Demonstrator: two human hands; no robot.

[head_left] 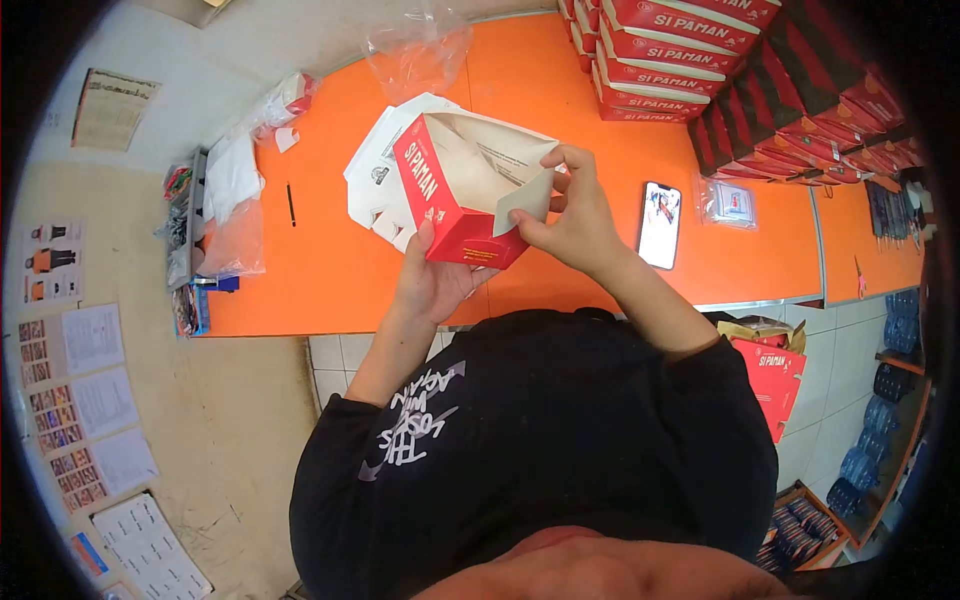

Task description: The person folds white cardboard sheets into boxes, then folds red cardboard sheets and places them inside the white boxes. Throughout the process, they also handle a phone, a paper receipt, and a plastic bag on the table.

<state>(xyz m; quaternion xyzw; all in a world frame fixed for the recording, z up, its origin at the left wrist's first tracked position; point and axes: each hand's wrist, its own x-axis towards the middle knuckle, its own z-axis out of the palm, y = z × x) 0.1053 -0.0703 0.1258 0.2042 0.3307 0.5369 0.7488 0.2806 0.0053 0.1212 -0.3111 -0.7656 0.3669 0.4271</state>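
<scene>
A red and white cardboard box [420, 180] with "SI PAMAN" on its side is held above the orange table [330, 290], its pale inside showing. My left hand [440, 280] supports the box from below at its near left corner, the thumb on the red side. My right hand [575, 215] pinches a pale flap [525, 205] at the box's right end between thumb and fingers. Beneath and behind the box lie flat white cardboard pieces [370, 185] with printed marks.
Stacked red boxes [665, 75] stand at the back right, beside more red packages [790, 110]. A lit phone [659, 225] lies right of my right hand. A pen [291, 204], clear plastic bags [420, 50] and a grey tray [185, 220] are further left.
</scene>
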